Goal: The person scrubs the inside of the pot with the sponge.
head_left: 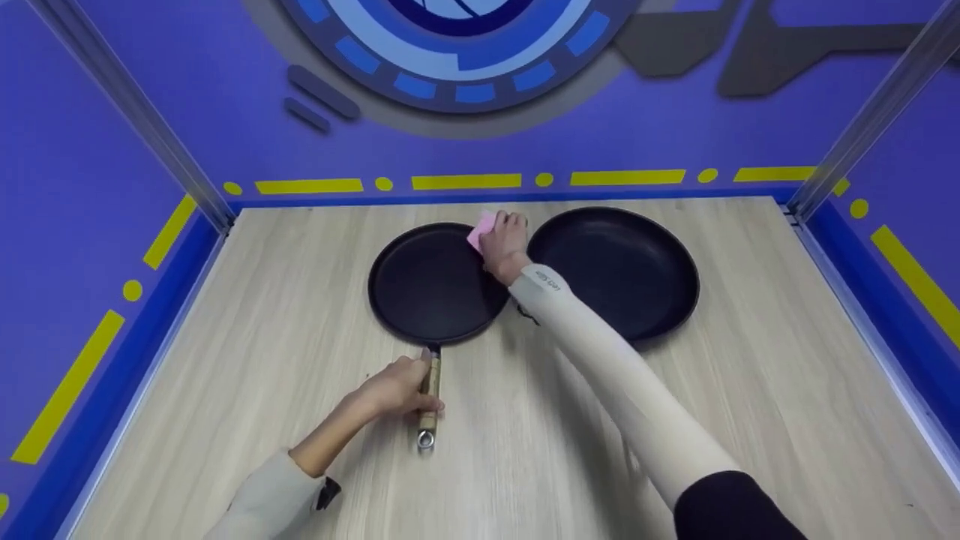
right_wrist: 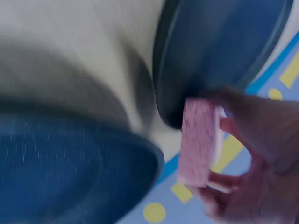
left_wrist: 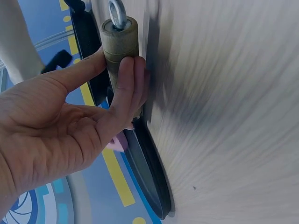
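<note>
A flat black pan [head_left: 435, 289] lies left of centre on the table, its wooden handle [head_left: 428, 416] pointing toward me. My left hand [head_left: 397, 386] grips that handle between thumb and fingers; the left wrist view shows the handle's end with a metal ring [left_wrist: 117, 14]. My right hand [head_left: 504, 244] holds a pink sponge [head_left: 481, 229] at the flat pan's upper right rim. In the right wrist view the sponge [right_wrist: 198, 142] is pinched between thumb and fingers, close to the pan edge. Whether it touches the pan I cannot tell.
A larger, deeper black pan [head_left: 615, 274] sits just right of the flat one, partly behind my right forearm. Blue-purple panels [head_left: 465, 157] with yellow marks wall in the back and sides of the wooden table [head_left: 300, 300].
</note>
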Demonstrator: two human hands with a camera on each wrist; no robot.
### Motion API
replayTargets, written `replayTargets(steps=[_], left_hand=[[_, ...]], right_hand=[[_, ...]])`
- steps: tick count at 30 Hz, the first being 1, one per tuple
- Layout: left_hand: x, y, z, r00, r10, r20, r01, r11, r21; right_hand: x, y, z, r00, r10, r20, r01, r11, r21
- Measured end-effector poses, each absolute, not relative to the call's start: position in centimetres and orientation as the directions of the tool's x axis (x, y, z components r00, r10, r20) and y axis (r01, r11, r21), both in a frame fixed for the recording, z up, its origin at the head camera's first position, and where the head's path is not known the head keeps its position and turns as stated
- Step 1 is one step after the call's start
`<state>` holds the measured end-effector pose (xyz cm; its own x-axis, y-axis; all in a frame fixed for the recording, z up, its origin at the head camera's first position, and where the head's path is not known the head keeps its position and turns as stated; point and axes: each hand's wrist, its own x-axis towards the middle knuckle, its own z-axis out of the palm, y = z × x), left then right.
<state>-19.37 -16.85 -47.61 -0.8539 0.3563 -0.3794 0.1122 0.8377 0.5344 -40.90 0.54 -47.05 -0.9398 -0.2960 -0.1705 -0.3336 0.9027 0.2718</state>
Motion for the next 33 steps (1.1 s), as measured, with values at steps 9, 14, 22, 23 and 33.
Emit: replayTargets(steps=[9,14,22,23,33], left_hand=[[-19.9,-16.6,-47.5,-0.850,0.338,-0.404,0.104,0.860,0.500],[-19.8,-16.7,-47.6,-0.843,0.326,-0.428,0.073,0.858,0.509],[-19.8,-16.8,-47.5,-0.843,0.321,-0.431,0.084,0.871,0.483],[-19.8,-16.8,-47.5,-0.844,0.321,-0.428,0.088,0.872,0.481],[-19.5,-16.7,-47.7,-0.855,0.324,-0.406,0.096,0.867,0.489]], right_hand=[[-38.5,3.2,-43.0,-0.864,-0.366,-0.346,-0.454,0.863,0.221],[-36.4,2.8,-42.1,-0.823,-0.409,-0.394,-0.514,0.832,0.211],[-33.7,1.7,-41.3,-0.740,-0.461,-0.490,-0.604,0.775,0.183],[-33.6,1.6,-41.3,-0.732,-0.462,-0.500,-0.608,0.774,0.175],[-33.8,2.5,-41.8,-0.678,-0.508,-0.532,-0.631,0.773,0.066]])
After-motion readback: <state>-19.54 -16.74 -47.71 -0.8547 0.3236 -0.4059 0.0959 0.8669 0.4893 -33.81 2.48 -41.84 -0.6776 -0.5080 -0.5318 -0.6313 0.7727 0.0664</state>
